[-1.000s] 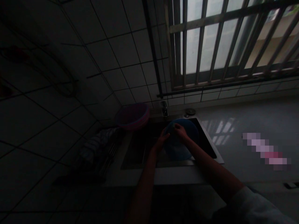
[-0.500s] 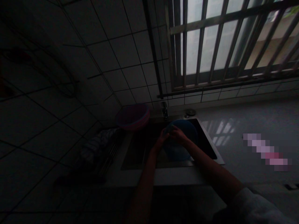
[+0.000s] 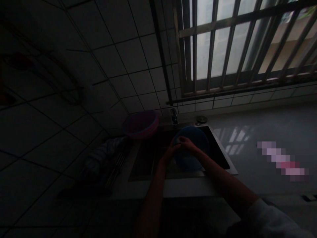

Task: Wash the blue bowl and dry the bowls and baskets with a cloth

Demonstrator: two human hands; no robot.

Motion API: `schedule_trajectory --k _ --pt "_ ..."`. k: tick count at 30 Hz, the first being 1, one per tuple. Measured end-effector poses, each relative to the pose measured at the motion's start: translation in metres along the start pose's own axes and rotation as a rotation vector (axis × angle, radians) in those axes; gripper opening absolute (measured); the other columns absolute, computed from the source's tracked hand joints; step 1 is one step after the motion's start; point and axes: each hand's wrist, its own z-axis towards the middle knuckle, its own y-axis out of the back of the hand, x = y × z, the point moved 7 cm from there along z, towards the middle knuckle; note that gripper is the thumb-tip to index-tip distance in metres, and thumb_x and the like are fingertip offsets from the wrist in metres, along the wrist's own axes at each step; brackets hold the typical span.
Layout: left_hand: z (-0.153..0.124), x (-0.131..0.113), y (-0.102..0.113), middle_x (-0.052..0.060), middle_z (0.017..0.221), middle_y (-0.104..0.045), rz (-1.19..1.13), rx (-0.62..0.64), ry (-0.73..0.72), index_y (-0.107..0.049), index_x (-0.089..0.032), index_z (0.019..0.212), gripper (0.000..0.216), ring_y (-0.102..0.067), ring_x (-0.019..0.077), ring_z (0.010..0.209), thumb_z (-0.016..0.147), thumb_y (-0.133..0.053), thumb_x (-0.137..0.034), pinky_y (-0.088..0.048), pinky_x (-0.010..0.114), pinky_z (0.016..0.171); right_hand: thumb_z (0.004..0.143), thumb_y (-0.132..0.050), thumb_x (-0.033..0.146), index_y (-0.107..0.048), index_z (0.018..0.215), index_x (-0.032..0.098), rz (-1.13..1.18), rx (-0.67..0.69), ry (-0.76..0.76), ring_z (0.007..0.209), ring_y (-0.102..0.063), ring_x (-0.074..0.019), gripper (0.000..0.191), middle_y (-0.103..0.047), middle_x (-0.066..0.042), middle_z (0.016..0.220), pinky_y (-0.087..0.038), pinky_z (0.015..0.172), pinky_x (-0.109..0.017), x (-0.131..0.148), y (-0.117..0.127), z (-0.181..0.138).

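Note:
Over a blue basin (image 3: 195, 162) that stands in the sink (image 3: 146, 158), my two hands come together at the basin's left part. My left hand (image 3: 170, 149) is closed around a small, dull, greenish-grey thing (image 3: 177, 141). On that same thing the fingers of my right hand (image 3: 187, 144) press from the other side. Dim light and the fingers hide most of it, so its kind cannot be made out. Both forearms reach in over the sink's front rim.
Behind the sink is a faucet (image 3: 174, 116), with a round drain strainer (image 3: 201, 119) to its right. A pink basin (image 3: 141, 125) sits at the back left. Striped cloth (image 3: 104, 152) lies at the left. White counter (image 3: 250, 158) extends right, below a barred window (image 3: 223, 49).
My right hand's fingers have shifted slightly down over the small thing, and less of it shows above them. The basin and the sink stay where they were.

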Motion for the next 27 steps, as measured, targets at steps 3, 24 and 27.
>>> schedule_trajectory --k 3,24,27 --pt "-0.001 0.000 -0.007 0.013 0.152 -0.062 -0.031 0.083 0.006 -0.053 -0.030 0.154 0.080 -0.057 0.0352 0.142 0.084 -0.083 -0.052 -0.042 0.054 0.122 0.069 -0.079 0.059 -0.064 0.087 0.022 0.059 -0.207 0.040 0.075 -0.060 -0.0154 0.043 -0.066 0.000 0.085 -0.049 0.068 -0.025 0.012 0.029 0.004" --pt "0.000 -0.003 0.019 0.011 0.142 -0.067 0.052 -0.205 0.066 -0.036 -0.032 0.163 0.099 -0.064 0.0324 0.131 0.080 -0.087 -0.046 -0.047 0.053 0.116 0.068 -0.091 0.047 -0.077 0.091 0.017 -0.068 0.284 -0.055 0.078 -0.063 -0.0162 0.040 -0.074 -0.002 0.088 -0.050 0.073 -0.028 -0.012 -0.032 -0.010" --pt "0.003 -0.003 0.012 0.012 0.145 -0.066 -0.016 -0.132 0.035 -0.048 -0.028 0.157 0.089 -0.063 0.0345 0.134 0.079 -0.086 -0.049 -0.047 0.053 0.118 0.070 -0.088 0.048 -0.077 0.095 0.019 0.002 0.135 -0.007 0.081 -0.064 -0.0170 0.040 -0.075 -0.003 0.093 -0.050 0.075 -0.028 -0.007 -0.020 -0.004"
